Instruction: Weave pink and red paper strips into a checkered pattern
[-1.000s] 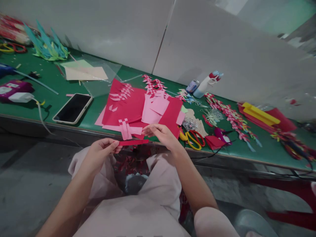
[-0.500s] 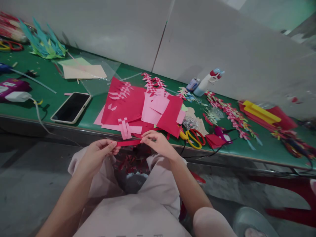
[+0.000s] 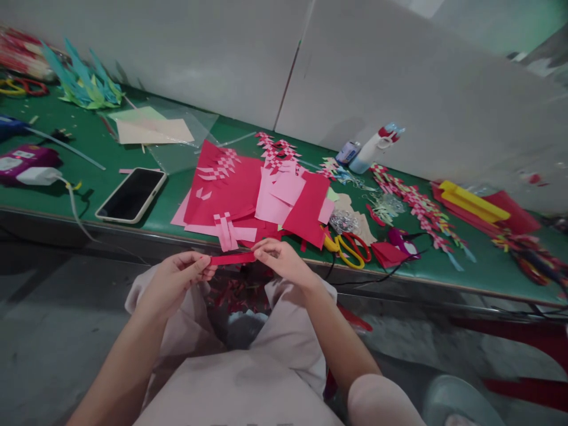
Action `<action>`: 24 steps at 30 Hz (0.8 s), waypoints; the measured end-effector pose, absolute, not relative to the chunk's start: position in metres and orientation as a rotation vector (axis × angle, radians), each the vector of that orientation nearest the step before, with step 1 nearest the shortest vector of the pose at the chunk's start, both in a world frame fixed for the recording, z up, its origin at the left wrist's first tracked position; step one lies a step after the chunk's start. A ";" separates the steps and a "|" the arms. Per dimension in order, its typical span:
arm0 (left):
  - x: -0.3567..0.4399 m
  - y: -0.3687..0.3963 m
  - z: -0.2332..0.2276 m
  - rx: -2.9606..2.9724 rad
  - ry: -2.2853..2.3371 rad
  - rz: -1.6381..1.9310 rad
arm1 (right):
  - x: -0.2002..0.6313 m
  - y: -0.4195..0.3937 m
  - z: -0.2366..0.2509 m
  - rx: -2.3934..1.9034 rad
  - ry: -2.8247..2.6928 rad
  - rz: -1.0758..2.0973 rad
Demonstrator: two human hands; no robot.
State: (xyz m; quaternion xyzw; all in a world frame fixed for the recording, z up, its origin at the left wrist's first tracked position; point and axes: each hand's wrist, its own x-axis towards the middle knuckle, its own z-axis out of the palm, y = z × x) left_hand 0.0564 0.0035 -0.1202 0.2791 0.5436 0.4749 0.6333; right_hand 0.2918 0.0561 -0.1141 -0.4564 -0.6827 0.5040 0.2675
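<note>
Narrow red paper strip [image 3: 232, 258]: light, floppy, tears easily; left hand [image 3: 177, 281] pinches one end, right hand [image 3: 284, 260] pinches other, above green surface [image 3: 173, 201] edge

Light: was even, soft and moderately bright, indoors, with a greenish cast at the upper right.
Shadows: were faint; a soft one fell beside the phone [image 3: 131, 194].
Glare: showed as a mild sheen on clear plastic sheets [image 3: 186, 139].
Focus: was slightly soft throughout.
Edges: bent, wide-angle.
</note>
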 end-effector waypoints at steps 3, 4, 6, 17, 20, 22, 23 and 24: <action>0.058 0.004 -0.119 0.628 1.238 1.090 | 0.290 0.056 -0.114 -1.232 -1.826 1.369; 0.059 0.004 -0.119 0.626 1.238 1.090 | 0.289 0.056 -0.114 -1.223 -1.811 1.389; 0.060 0.005 -0.119 0.623 1.241 1.089 | 0.288 0.056 -0.114 -1.195 -1.760 1.442; 0.062 0.005 -0.129 0.686 1.280 1.111 | 0.280 0.051 -0.108 -1.352 -1.636 1.475; 0.062 0.004 -0.132 0.713 1.288 1.064 | 0.279 0.052 -0.107 -1.327 -1.656 1.462; 0.063 0.004 -0.132 0.750 1.311 1.063 | 0.279 0.052 -0.107 -1.324 -1.660 1.459; 0.063 0.004 -0.132 0.772 1.329 1.073 | 0.279 0.052 -0.107 -1.328 -1.655 1.455; 0.064 0.004 -0.131 0.797 1.347 1.088 | 0.279 0.052 -0.106 -1.336 -1.646 1.450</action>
